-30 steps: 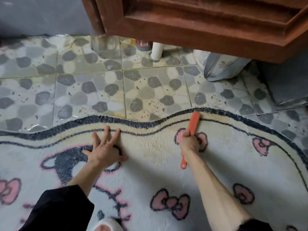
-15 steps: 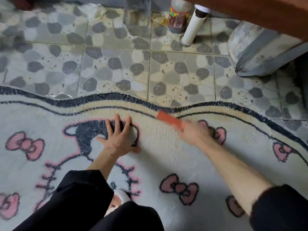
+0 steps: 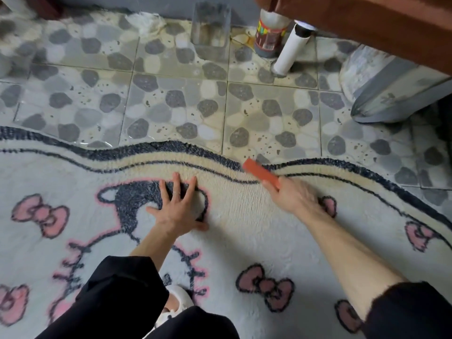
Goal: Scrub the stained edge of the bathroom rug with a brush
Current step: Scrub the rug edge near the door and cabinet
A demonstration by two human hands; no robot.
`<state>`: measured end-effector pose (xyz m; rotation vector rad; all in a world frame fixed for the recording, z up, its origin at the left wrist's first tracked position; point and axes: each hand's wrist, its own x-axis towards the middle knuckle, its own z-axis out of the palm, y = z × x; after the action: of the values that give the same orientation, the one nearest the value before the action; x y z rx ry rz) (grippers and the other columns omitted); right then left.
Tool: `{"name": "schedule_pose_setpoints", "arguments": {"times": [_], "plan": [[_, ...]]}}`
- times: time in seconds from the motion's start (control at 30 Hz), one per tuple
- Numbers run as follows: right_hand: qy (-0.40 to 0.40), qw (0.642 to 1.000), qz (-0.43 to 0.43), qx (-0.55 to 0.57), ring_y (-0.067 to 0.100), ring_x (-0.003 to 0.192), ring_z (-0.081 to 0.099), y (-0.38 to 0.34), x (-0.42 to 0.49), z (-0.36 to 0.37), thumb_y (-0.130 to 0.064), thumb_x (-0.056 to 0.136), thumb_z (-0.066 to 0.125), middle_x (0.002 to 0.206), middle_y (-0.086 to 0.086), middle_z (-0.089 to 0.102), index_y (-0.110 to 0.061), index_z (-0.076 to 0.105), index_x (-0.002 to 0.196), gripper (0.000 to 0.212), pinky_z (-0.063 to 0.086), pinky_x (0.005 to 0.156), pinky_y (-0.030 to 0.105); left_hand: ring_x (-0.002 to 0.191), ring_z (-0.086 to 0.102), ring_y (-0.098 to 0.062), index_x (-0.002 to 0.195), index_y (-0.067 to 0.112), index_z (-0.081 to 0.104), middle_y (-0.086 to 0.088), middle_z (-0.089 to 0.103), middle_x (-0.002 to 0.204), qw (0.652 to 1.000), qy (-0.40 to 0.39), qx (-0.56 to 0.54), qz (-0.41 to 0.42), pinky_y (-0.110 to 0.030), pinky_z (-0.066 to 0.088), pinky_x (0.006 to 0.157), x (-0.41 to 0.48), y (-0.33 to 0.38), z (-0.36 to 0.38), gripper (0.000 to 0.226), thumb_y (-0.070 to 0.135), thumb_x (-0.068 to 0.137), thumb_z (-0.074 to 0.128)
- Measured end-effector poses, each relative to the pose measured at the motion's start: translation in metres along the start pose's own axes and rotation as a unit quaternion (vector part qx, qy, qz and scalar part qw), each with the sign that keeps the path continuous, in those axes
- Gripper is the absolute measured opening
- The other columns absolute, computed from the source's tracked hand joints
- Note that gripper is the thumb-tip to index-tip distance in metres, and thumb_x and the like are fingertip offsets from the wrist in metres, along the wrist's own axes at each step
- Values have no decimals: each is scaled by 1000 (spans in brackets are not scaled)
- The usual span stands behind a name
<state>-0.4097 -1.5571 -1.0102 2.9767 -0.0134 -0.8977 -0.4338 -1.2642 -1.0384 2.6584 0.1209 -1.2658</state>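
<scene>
The rug (image 3: 244, 231) lies on the pebble-patterned floor (image 3: 171, 101), its wavy, dark-trimmed far edge running across in front of me. The left hand (image 3: 177, 209) lies flat on the rug, fingers straight and spread, pressing the pile on a dark drawing a little in from that edge; it holds nothing. To its right the red brush (image 3: 260, 172) slants across the yellowed band at the far edge, its tip over the dark trim. The right hand (image 3: 296, 198), blurred, grips the brush's near end with fingers curled round it, just beside a pink bow. Beyond the rug, on the floor, stand a clear container (image 3: 211, 28), a bottle (image 3: 269, 37) and a white tube (image 3: 291, 50), close together.
</scene>
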Motion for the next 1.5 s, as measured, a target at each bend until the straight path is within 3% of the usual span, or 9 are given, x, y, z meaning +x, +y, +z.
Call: {"name": "schedule_pose_setpoints", "arguments": {"times": [0.13,0.2,0.33,0.53,0.83,1.0,1.23,1.4,1.5], "plan": [[28,992,65,102,23,58,56,-10,-14,6,-67,99,29,71,3,61,-16,62,94,60,40,49,26,146,-34,-35,146,53,-30,8,-44,155,1000,-1,-8,9,-86,8,103,-2,-1,-1,130,76,68,71],[-13,995,2,102,16,51,58,-25,-55,24,-65,100,30,66,-2,59,-16,57,89,57,37,40,23,145,-36,-32,143,56,-31,12,-44,154,999,8,-26,26,-86,2,101,-1,-6,1,133,81,61,71],[-34,990,-131,23,26,79,66,-57,-65,38,-71,96,28,86,2,65,-20,55,106,59,42,64,32,150,-26,-21,155,44,-18,15,-32,159,995,56,-54,62,-82,5,108,-8,-29,6,130,81,65,70],[28,986,44,158,34,79,63,-75,19,-16,-63,101,31,85,16,67,-9,69,108,66,39,63,32,147,-32,-34,147,56,-26,15,-40,156,992,47,-98,-59,-82,6,107,-24,-60,25,131,85,61,68],[-98,976,-193,-13,18,69,64,-74,-47,20,-74,95,28,80,-2,62,-23,59,101,60,51,60,31,146,-32,-37,139,60,-31,17,-44,154,992,35,-103,-61,-82,12,107,-22,-55,19,130,79,63,73],[31,997,23,67,28,71,63,-67,44,-15,-73,95,24,75,5,59,-16,69,104,73,53,64,33,145,-33,-38,136,60,-35,16,-44,154,992,32,-101,-66,-82,13,107,-22,-55,19,129,75,67,74],[-33,983,-179,5,26,80,65,-138,-14,2,-70,97,30,86,3,66,-20,60,105,59,43,63,33,149,-23,-41,148,56,-23,14,-33,160,995,43,-75,-56,-75,19,112,-23,-58,13,126,77,68,71],[29,987,71,141,20,56,46,-120,70,-44,-68,99,25,65,3,51,-11,70,105,72,30,49,27,147,21,-36,157,44,-7,11,3,168,992,118,-29,-41,-54,28,115,-20,-90,-7,110,72,79,65],[88,989,10,122,22,53,49,-132,75,-54,-69,97,24,60,2,51,-13,69,94,72,30,47,28,151,-6,-44,154,44,-19,5,-25,165,984,122,-68,-113,-72,21,112,-9,-110,-14,118,69,79,69]]}}
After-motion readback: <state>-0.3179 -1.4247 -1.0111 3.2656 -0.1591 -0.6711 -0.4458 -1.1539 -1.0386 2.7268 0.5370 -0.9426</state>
